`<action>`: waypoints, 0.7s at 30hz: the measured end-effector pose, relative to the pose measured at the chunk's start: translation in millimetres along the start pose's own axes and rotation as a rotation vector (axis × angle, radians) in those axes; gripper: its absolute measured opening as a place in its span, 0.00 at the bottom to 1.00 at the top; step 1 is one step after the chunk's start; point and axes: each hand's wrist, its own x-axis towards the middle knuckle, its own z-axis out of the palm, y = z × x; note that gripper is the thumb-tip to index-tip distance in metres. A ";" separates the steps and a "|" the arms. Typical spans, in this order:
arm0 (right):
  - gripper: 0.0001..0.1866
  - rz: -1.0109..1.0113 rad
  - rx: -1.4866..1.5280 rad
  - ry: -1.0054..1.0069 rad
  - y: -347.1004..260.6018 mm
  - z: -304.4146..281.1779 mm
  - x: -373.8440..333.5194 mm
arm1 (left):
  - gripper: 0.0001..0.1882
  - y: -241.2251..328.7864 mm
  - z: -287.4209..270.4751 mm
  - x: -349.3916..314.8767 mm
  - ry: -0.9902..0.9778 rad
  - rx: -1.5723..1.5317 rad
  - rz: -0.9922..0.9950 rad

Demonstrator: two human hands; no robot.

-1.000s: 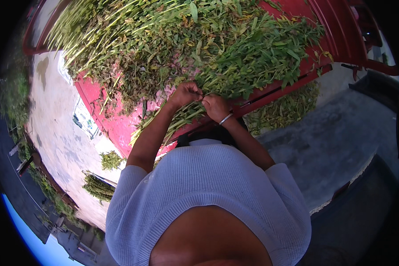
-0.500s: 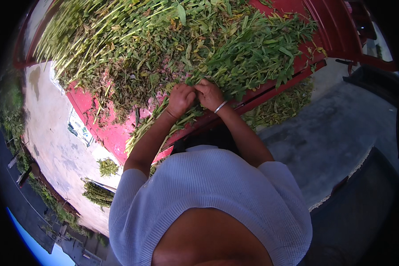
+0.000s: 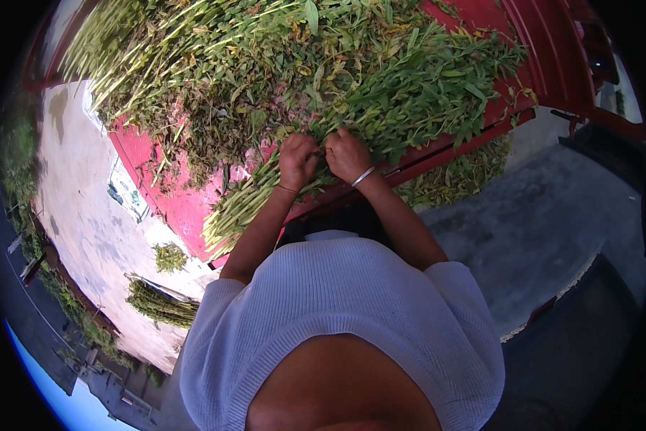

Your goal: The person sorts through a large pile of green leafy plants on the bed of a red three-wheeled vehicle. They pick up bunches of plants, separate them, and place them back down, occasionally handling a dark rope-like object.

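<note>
At the near edge of a red flat bed, both my hands are close together over a bundle of leafy green plant stalks (image 3: 247,205). My left hand (image 3: 298,161) is closed, its fingers curled toward the right one. A small gap separates it from my right hand (image 3: 348,156), which is also closed, fingertips pinched and a silver bangle on its wrist. What the fingers pinch is too small or hidden to make out. The bundle's pale cut ends point to the lower left; its leafy tops (image 3: 438,100) spread to the right.
Behind the bundle lies a wide heap of stalks and wilted leaves (image 3: 229,79) on the red bed (image 3: 140,154). More leafy stalks (image 3: 449,176) lie below its near edge. Another bundle (image 3: 161,303) rests on the pale ground at left. A red side panel (image 3: 549,50) rises at right.
My hands have drawn slightly apart, the right one turning more upright. My left forearm has shifted right, so more of the bundle's cut ends shows. The view has shifted a little.
</note>
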 end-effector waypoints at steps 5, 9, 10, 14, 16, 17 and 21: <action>0.08 0.084 -0.179 -0.085 -8.1 -6.8 -10.3 | 0.12 -22.8 -12.8 -15.1 -0.094 -0.229 -0.232; 0.08 0.118 -0.261 -0.064 -8.7 3.5 -12.6 | 0.12 -27.0 -0.9 -20.0 0.094 -0.351 -0.501; 0.08 0.113 -0.267 -0.032 -10.5 3.7 -9.7 | 0.13 -30.1 4.3 -17.6 0.159 -0.300 -0.554; 0.08 -0.053 -0.100 0.069 2.1 -3.2 -14.3 | 0.26 -37.2 -18.3 -17.6 -0.149 -0.006 -0.330; 0.09 -0.155 0.149 0.228 4.2 -18.5 -29.3 | 0.43 -30.7 -35.2 -18.9 -0.272 0.081 -0.292; 0.11 0.031 0.302 0.193 12.4 -17.5 -44.7 | 0.51 -27.9 -43.3 -19.8 -0.338 0.127 -0.273; 0.22 0.838 0.968 -0.016 55.7 7.8 -109.0 | 0.66 -27.7 -43.6 -35.7 -0.626 0.433 -0.427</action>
